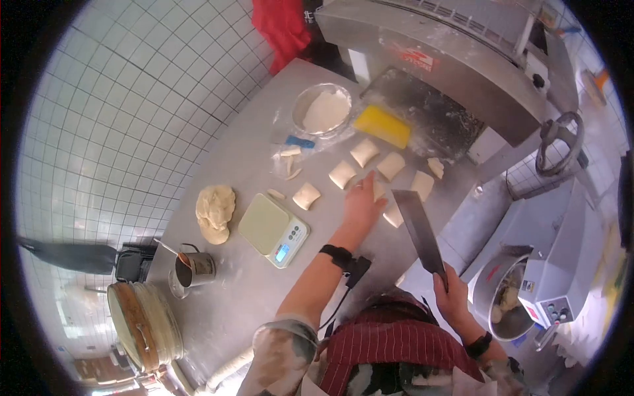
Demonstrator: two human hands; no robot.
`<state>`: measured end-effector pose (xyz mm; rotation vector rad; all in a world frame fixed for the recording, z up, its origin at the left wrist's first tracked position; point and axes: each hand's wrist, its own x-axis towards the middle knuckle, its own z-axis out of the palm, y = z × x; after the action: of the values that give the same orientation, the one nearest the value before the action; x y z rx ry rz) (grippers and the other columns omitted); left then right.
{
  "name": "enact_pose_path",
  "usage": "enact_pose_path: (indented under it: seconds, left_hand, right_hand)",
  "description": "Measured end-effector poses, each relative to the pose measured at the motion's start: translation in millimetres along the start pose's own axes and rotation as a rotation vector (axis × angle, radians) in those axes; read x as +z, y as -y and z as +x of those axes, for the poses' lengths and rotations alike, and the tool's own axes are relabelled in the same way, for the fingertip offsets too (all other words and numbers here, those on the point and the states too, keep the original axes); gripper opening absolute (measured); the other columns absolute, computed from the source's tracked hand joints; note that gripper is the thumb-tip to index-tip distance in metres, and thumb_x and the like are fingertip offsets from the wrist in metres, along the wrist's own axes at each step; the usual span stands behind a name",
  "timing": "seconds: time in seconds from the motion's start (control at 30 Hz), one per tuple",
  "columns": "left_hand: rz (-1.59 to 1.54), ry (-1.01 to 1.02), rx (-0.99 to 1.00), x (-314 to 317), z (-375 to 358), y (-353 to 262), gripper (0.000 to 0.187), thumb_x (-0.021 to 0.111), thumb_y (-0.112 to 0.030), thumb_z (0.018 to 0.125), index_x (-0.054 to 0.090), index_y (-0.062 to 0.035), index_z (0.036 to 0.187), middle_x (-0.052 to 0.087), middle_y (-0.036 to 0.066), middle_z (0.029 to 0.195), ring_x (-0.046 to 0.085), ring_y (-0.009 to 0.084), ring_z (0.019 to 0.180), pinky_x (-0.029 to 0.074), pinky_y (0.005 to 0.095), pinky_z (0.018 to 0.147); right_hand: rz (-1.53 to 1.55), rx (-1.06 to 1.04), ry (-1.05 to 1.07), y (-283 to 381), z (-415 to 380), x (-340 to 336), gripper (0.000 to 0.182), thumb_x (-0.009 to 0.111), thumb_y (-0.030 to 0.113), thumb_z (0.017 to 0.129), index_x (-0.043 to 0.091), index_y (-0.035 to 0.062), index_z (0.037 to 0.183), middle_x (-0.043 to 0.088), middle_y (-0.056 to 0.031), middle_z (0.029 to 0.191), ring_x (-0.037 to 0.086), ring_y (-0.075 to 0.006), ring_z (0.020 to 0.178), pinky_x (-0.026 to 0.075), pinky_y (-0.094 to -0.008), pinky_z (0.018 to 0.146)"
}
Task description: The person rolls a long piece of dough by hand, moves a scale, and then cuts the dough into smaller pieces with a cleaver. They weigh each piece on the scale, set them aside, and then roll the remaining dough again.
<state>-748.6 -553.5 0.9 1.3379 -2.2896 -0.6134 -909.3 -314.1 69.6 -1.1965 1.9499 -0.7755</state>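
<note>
My right hand [452,295] is closed round the handle of a broad-bladed cleaver [419,228], its blade pointing up and away over the table's right edge. Over the cut dough, my left hand [360,203] has its fingers round a small dough piece [378,191], which they partly hide. Several pale pieces lie about it, among them one dough piece [364,152] beyond the fingers and another dough piece [306,197] to the left. A digital scale [265,226] with a lit display stands left of my left forearm. Farther left rests a large dough lump [216,212].
A metal bowl of flour [325,111], a blue scraper [300,142] and a yellow scraper [382,127] lie toward the back. A steel machine [436,59] borders the far side. A metal cup [196,269] and stacked round sieves [148,323] stand left; a mixer bowl [508,297] is right.
</note>
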Motion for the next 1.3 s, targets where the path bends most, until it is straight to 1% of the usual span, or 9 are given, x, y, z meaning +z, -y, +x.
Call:
enact_pose_path:
  seconds: [0.1, 0.17, 0.23, 0.33, 0.4, 0.57, 0.73, 1.0, 1.3]
  left_hand:
    - [-0.064, 0.023, -0.147, -29, -26, 2, 0.056, 0.064, -0.018, 0.083, 0.043, -0.004, 0.134, 0.055, 0.022, 0.122, 0.055, 0.0402, 0.108, 0.045, 0.0469, 0.092]
    - [0.015, 0.004, -0.068, -30, -57, 43, 0.051, 0.061, -0.017, 0.085, 0.045, -0.0037, 0.132, 0.056, 0.021, 0.122, 0.054, 0.0395, 0.109, 0.044, 0.047, 0.093]
    - [0.094, -0.005, -0.003, -36, -100, 78, 0.047, 0.058, -0.017, 0.087, 0.046, -0.0034, 0.131, 0.057, 0.02, 0.122, 0.054, 0.0388, 0.111, 0.043, 0.0472, 0.094]
    - [0.097, 0.02, -0.111, -70, -165, 92, 0.04, 0.055, -0.016, 0.09, 0.05, -0.0044, 0.127, 0.061, 0.018, 0.117, 0.058, 0.0345, 0.108, 0.046, 0.0441, 0.092]
    - [-0.236, -0.043, -0.434, -110, -208, 76, 0.034, 0.053, -0.015, 0.092, 0.053, -0.0058, 0.124, 0.065, 0.017, 0.108, 0.063, 0.0314, 0.099, 0.05, 0.0405, 0.086]
    - [-0.329, -0.052, -0.493, -137, -319, 125, 0.028, 0.059, -0.016, 0.09, 0.06, -0.0051, 0.115, 0.067, 0.014, 0.103, 0.066, 0.0254, 0.091, 0.053, 0.0362, 0.079]
    - [-0.479, -0.011, -0.554, -161, -388, 130, 0.027, 0.066, -0.018, 0.086, 0.065, -0.0042, 0.109, 0.067, 0.013, 0.1, 0.066, 0.0218, 0.089, 0.052, 0.0337, 0.079]
    - [-0.434, -0.047, -0.357, -151, -410, 139, 0.028, 0.069, -0.02, 0.08, 0.065, -0.0034, 0.103, 0.063, 0.017, 0.1, 0.06, 0.0344, 0.095, 0.049, 0.0411, 0.083]
    - [-0.39, -0.034, -0.288, -153, -409, 136, 0.024, 0.068, -0.018, 0.081, 0.063, -0.0047, 0.101, 0.064, 0.015, 0.1, 0.059, 0.0348, 0.095, 0.049, 0.0424, 0.081]
  right_hand:
    - [-0.014, -0.066, -0.02, -6, -16, 11, 0.033, 0.053, 0.016, 0.092, 0.053, 0.0034, 0.123, 0.063, -0.0209, 0.082, 0.064, -0.0345, 0.072, 0.049, -0.0396, 0.065]
    - [-0.017, -0.158, -0.049, -5, -27, 21, 0.032, 0.053, 0.014, 0.093, 0.053, 0.0032, 0.123, 0.062, -0.0199, 0.078, 0.063, -0.0309, 0.066, 0.048, -0.0375, 0.061]
    - [-0.081, -0.108, 0.042, 2, -41, 35, 0.033, 0.052, 0.016, 0.092, 0.052, 0.0052, 0.124, 0.063, -0.0219, 0.085, 0.064, -0.0375, 0.075, 0.049, -0.0416, 0.066]
    - [-0.095, -0.155, 0.093, 7, -64, 70, 0.034, 0.052, 0.017, 0.092, 0.051, 0.0069, 0.125, 0.063, -0.0233, 0.09, 0.062, -0.0422, 0.082, 0.049, -0.0462, 0.069]
    - [-0.12, -0.139, 0.152, 23, -83, 91, 0.035, 0.052, 0.018, 0.092, 0.05, 0.0062, 0.126, 0.063, -0.0239, 0.093, 0.062, -0.0424, 0.086, 0.049, -0.0477, 0.072]
    - [-0.151, -0.162, 0.27, 62, -137, 153, 0.036, 0.051, 0.017, 0.093, 0.049, 0.0056, 0.127, 0.064, -0.0222, 0.097, 0.062, -0.0409, 0.088, 0.05, -0.0462, 0.074]
    - [-0.175, -0.289, 0.288, 85, -191, 207, 0.036, 0.047, 0.018, 0.094, 0.046, 0.0095, 0.128, 0.063, -0.0204, 0.098, 0.062, -0.0403, 0.085, 0.051, -0.0476, 0.074]
    - [-0.335, -0.284, 0.252, 106, -237, 242, 0.04, 0.048, 0.017, 0.093, 0.041, 0.0143, 0.132, 0.063, -0.0207, 0.094, 0.063, -0.0397, 0.08, 0.052, -0.0497, 0.066]
    - [-0.522, -0.065, 0.353, 134, -245, 235, 0.037, 0.043, 0.017, 0.094, 0.041, 0.0128, 0.131, 0.064, -0.0212, 0.096, 0.063, -0.0407, 0.083, 0.051, -0.051, 0.072]
